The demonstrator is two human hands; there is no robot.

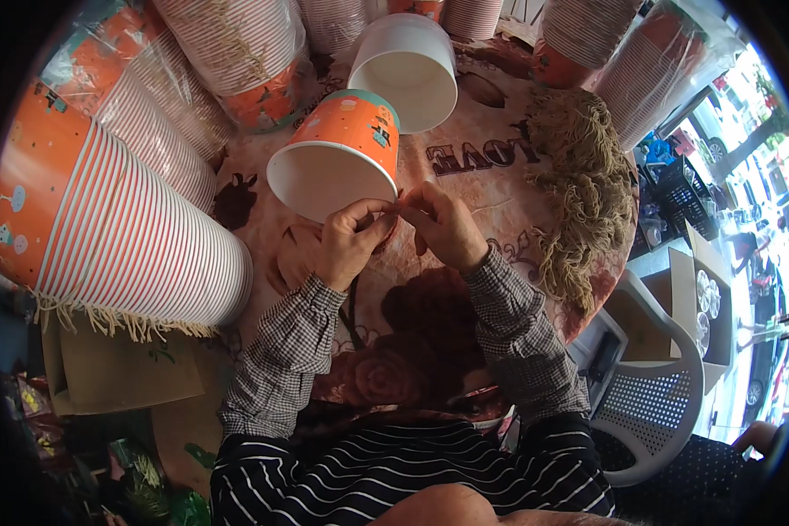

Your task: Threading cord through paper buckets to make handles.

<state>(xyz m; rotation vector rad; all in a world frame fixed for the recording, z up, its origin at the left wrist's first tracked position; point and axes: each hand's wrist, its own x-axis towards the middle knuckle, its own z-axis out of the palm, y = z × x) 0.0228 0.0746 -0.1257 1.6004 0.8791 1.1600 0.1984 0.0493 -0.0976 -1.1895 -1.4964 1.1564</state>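
My left hand [357, 238] and my right hand [443, 226] meet over the table, both with thumb and fingers pinched together. Whatever lies between the fingertips is too small to make out. Just beyond them an orange paper bucket [346, 127] with a teal base lies tipped on its side, its white mouth facing me. The fingertips are close to its rim; whether they touch it I cannot tell. Behind it a white paper bucket [408, 74] also lies with its mouth toward me. To the right, a tangled heap of tan fibre strands [579, 193] spreads along the table edge.
A long stack of nested orange buckets [140, 210] lies at the left. More plastic-wrapped stacks [237, 53] line the far side, and another wrapped stack [653, 74] is at the far right. A perforated plastic chair [644, 403] and an open cardboard box [688, 307] stand right of the patterned tablecloth [500, 105].
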